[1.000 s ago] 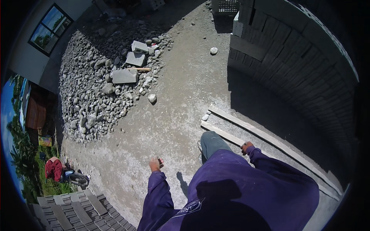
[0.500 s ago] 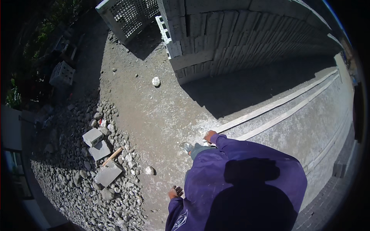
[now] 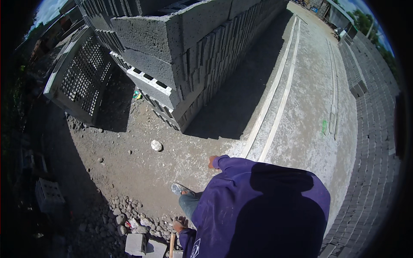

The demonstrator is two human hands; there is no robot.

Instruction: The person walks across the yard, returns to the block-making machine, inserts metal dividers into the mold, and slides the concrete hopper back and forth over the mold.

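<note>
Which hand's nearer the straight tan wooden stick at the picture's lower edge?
Left. The bare left hand appears just above the top of the tan wooden stick in the picture; the bare right hand is farther up and to the right.

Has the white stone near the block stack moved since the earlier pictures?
No. The white stone lies in the same place near the corner of the block stack.
</note>
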